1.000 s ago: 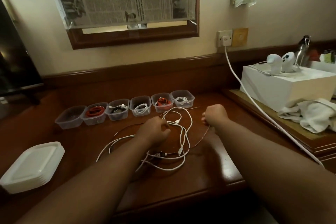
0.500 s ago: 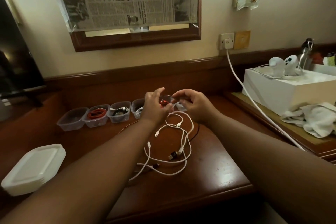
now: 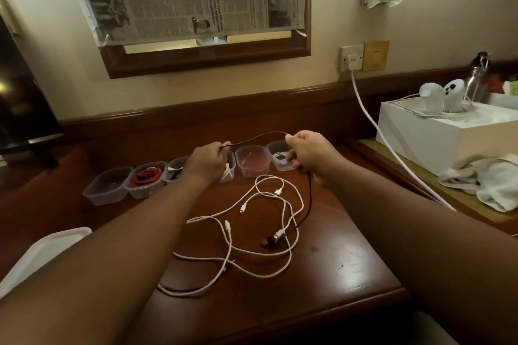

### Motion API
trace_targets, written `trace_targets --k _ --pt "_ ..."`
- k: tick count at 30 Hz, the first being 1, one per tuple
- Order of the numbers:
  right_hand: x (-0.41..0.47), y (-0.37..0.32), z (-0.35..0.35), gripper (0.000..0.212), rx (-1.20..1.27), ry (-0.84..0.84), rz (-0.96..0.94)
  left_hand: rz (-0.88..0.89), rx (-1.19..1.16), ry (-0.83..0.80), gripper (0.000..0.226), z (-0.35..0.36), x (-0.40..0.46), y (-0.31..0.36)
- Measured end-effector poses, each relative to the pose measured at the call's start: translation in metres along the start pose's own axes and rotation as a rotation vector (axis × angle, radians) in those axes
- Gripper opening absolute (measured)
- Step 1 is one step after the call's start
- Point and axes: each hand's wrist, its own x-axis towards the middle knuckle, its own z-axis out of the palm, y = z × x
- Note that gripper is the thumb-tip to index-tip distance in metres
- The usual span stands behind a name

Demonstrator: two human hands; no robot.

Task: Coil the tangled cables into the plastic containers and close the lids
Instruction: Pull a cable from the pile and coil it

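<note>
Both hands up over the desk (image 3: 350,269), a dark braided cable (image 3: 260,138) stretched in a shallow arc between them. Left hand (image 3: 207,162) curled round one end of that span, pinching it at the fingertips; right hand (image 3: 311,151) closed on the other end, thumb and forefinger clamped on the cord. From the right hand, hanging straight down, then trailing off into the pile below.

Down on the wood: a loose tangle of white cables (image 3: 263,221), several small plugs showing, loops crossing over and under one another, with a dark plug end (image 3: 270,241) lying in the middle of it. Touching or merely overlapping at each crossing — hard to say.

Behind the hands, a row of clear plastic containers (image 3: 106,190) along the back of the desk, all without lids. Red cable (image 3: 147,178) coiled in the second from the left, the leftmost apparently bare, others partly hidden by the hands. Stack of white lids (image 3: 42,252) at the near left edge.

On handling: thin, light, limp stuff, probably no spring to speak of, so likely to hold a coil only while pinched. Braided jacket should give decent friction. Best taken near a plug end and wound in small loops round the fingers, feeding slack slowly — a hard pull risks dragging the white loops along and tightening any knot. Then down into a free tub, lid pressed on.
</note>
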Motion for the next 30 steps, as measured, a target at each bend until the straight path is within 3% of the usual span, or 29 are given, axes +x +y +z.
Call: trace_targets --k 5,10,13,16,18,20,22,25,27,30 --pt "-0.002 -0.009 0.023 0.025 0.563 -0.058 0.097 0.268 0.120 -0.026 0.025 -0.014 -0.022 0.036" --pt "-0.009 -0.024 0.033 0.019 0.543 -0.112 0.039 0.462 0.224 -0.178 0.026 -0.016 -0.047 0.063" --pt "-0.014 -0.035 0.030 0.009 0.595 -0.016 0.027 0.461 0.072 -0.282 0.015 -0.021 -0.058 0.067" --pt "-0.014 -0.046 0.018 0.017 0.671 0.125 -0.061 0.374 -0.107 -0.370 0.022 -0.027 -0.062 0.056" --pt "-0.016 -0.051 0.010 0.019 0.574 0.190 -0.134 0.281 -0.094 -0.429 0.030 -0.031 -0.061 0.038" --pt "-0.020 -0.056 0.008 0.015 0.396 0.148 -0.212 0.143 -0.113 -0.445 0.040 -0.039 -0.061 0.020" --pt "-0.026 -0.058 0.013 0.012 0.100 0.054 -0.256 -0.012 -0.208 -0.360 0.045 -0.049 -0.057 0.011" --pt "-0.030 -0.055 0.031 0.014 -0.245 -0.078 -0.297 -0.220 -0.532 -0.157 0.026 -0.063 -0.051 0.023" --pt "-0.033 -0.050 0.045 0.027 -0.362 -0.160 -0.324 -0.313 -0.752 -0.074 0.010 -0.073 -0.047 0.041" --pt "-0.038 -0.049 0.057 0.050 -0.331 -0.211 -0.330 -0.343 -1.025 -0.033 0.021 -0.087 -0.043 0.061"
